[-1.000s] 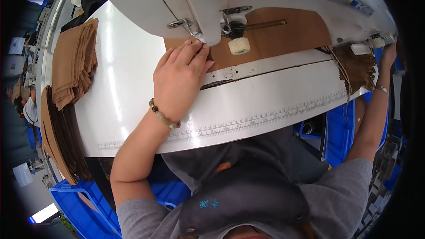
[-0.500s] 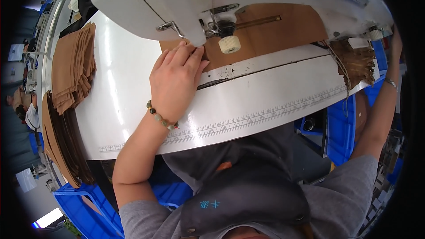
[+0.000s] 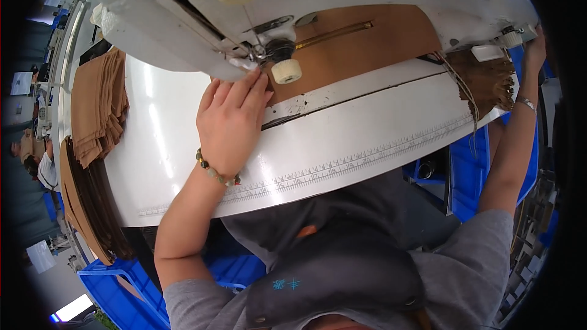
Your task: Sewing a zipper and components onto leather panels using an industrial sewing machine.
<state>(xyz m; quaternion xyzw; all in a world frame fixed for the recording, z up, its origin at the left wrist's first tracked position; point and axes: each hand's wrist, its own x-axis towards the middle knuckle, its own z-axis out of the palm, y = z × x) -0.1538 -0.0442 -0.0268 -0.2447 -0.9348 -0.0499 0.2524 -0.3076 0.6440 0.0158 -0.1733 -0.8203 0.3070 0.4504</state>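
Note:
My left hand (image 3: 229, 122) lies on a brown panel (image 3: 379, 46) beside the sewing machine's needle area, fingers close together and slightly bent, fingertips partly under the white machine head (image 3: 147, 36). The panel has a zipped slot (image 3: 333, 33) and lies on the white work surface. A cream knurled knob (image 3: 286, 70) sits just right of my fingertips. My right hand (image 3: 534, 49) is at the far right end of the machine, beside a metal fitting; its fingertips are dim and partly hidden at the image rim.
A stack of brown cloth pieces (image 3: 98, 104) and upright brown panels (image 3: 88, 201) line the left side of the white table (image 3: 159, 195). Frayed brown scraps and cords (image 3: 486, 85) lie at the right. Blue bins (image 3: 122, 290) are below. Another person (image 3: 46, 168) works far left.
The view has shifted, so the machine head sits further left and shows more of its inner fittings. My left hand stays at the panel. My right hand appears slightly higher at the machine's end.

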